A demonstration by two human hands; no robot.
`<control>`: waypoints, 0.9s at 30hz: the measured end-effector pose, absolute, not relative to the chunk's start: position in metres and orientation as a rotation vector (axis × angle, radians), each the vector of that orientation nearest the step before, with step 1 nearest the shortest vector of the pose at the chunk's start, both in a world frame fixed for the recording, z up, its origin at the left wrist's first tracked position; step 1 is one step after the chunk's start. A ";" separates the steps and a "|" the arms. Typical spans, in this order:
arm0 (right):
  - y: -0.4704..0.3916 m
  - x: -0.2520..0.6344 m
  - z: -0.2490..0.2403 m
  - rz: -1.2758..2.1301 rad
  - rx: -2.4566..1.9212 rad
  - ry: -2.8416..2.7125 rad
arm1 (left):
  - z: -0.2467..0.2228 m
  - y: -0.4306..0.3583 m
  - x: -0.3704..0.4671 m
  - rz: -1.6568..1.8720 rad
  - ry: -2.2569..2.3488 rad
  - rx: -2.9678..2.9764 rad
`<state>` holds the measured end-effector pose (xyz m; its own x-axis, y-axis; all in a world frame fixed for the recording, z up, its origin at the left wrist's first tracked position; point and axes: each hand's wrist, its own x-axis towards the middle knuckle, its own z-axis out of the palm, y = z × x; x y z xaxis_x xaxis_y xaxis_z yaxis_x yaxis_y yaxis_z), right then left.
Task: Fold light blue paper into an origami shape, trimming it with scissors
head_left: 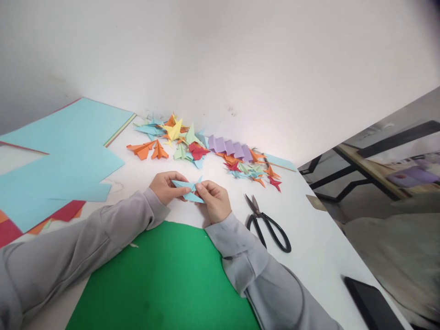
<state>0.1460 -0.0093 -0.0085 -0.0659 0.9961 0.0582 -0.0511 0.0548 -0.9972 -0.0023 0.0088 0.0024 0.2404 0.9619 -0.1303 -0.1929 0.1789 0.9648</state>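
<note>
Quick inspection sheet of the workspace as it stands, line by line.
Surface: white table, green sheet at near edge.
Job's things: light blue folded paper, pinched between both hands.
Clutter: pile of folded paper figures, purple pleated strip, black scissors, large blue sheets, dark tablet.
Grips: left hand and right hand both closed on the paper.
Cables: nothing seen.
Surroundings: white wall, black-framed furniture at right.
</note>
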 end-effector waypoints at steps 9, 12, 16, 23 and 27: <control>-0.010 0.146 -0.009 1.211 -1.110 -1.218 | 0.005 0.007 -0.003 0.989 0.966 1.008; -0.010 0.145 -0.009 1.205 -1.132 -1.189 | 0.006 0.007 -0.002 1.003 0.989 1.023; -0.010 0.144 -0.009 1.211 -1.142 -1.134 | 0.005 0.007 -0.002 1.010 1.012 1.035; -0.012 0.144 -0.006 1.170 -1.152 -1.175 | 0.005 0.007 -0.003 1.017 0.954 1.012; -0.013 0.144 -0.005 1.137 -1.188 -1.240 | 0.006 0.006 -0.003 1.026 0.971 1.046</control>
<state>0.1442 -0.0126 -0.0053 0.0197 0.9978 0.0636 0.0228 0.0631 -0.9977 -0.0026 0.0065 0.0059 0.2338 0.9634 -0.1311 -0.1839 0.1763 0.9670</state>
